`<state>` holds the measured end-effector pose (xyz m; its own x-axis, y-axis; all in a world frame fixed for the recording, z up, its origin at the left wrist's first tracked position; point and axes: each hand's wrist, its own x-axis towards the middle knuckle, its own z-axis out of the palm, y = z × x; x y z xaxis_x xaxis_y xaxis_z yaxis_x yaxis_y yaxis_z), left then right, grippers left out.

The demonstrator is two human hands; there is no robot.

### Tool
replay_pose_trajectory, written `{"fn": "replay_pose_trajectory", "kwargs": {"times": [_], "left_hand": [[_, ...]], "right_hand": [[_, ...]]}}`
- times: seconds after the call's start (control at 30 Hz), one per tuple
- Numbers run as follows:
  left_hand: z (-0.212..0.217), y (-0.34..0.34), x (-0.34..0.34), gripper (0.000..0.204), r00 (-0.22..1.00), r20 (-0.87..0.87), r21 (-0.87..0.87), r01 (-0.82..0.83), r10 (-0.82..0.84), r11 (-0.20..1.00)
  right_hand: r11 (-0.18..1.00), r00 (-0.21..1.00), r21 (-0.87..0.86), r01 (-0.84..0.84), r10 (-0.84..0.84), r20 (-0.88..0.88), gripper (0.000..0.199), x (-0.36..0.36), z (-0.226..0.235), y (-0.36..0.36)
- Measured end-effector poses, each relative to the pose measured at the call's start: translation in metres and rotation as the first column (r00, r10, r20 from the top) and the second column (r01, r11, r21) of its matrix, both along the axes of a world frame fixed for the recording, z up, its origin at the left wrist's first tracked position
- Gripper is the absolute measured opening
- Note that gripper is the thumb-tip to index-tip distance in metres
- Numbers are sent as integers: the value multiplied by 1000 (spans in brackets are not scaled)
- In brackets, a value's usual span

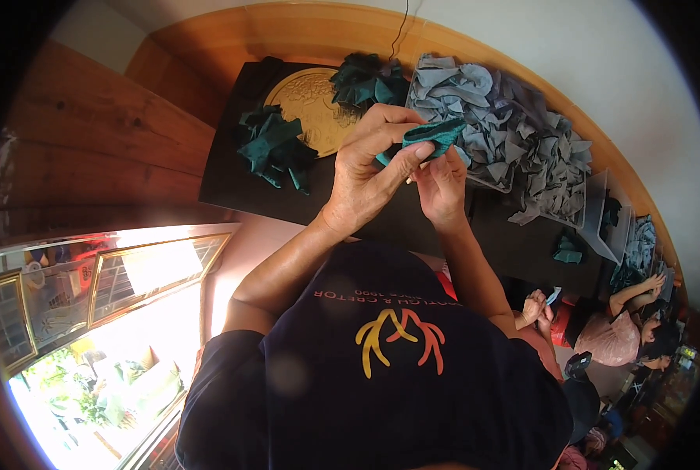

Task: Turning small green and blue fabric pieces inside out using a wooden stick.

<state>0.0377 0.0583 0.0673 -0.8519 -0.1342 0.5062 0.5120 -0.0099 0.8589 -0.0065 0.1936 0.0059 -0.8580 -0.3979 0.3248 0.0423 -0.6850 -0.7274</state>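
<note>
A small dark green piece of cloth [444, 133], folded into a loop with an opening facing up, is raised above the dark table. My left hand [366, 160] pinches its near-left edge between thumb and fingers. From below and to the right, my right hand [444, 192] grips the lower side of the same cloth, its fingertips partly hidden behind it. Beyond my left hand lie a heap of green cloth pieces [272, 145] and a second green heap [369, 82].
A round gold embossed tray [307, 90] lies on the black table [225, 168]. Grey cloth pieces [550, 157] heap up at the right, around clear plastic bins [612, 227]. One green scrap [568, 248] lies nearer. Other people [608, 337] work at the far right.
</note>
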Motion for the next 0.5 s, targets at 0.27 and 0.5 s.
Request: {"fn": "replay_pose_trajectory", "kwargs": {"times": [0.27, 0.5], "left_hand": [[1, 1, 0, 15, 974, -107, -170, -214, 198, 962], [3, 2, 0, 17, 972, -114, -147, -220, 205, 964]], "right_hand": [[996, 999, 85, -5, 0, 50, 16, -5, -28, 16], [984, 999, 176, 10, -2, -46, 16, -13, -26, 25]]}}
